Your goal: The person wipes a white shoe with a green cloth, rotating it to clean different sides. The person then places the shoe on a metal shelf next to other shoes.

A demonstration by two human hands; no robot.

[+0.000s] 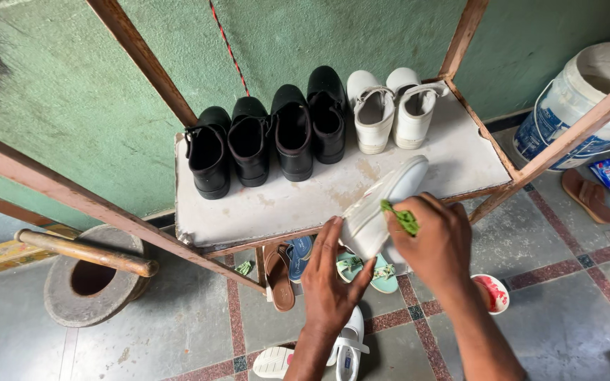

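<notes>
My left hand (330, 282) grips a white shoe (383, 204) by its heel end, holding it tilted on its side over the front edge of a white shelf (305, 201). Pressed against the shoe's side, my right hand (435, 243) pinches a small green scrub pad (402, 217). On the shelf behind stand two pairs of black shoes (270, 137) and one pair of white shoes (388, 109), toes toward the green wall.
Rusty metal frame bars (142, 60) cross the view. A white bucket (584, 106) stands at right beside a brown sandal (587, 194). Under the shelf lie sandals (280, 271) and a white shoe (347, 349). A stone mortar with a wooden pestle (90, 271) sits at left.
</notes>
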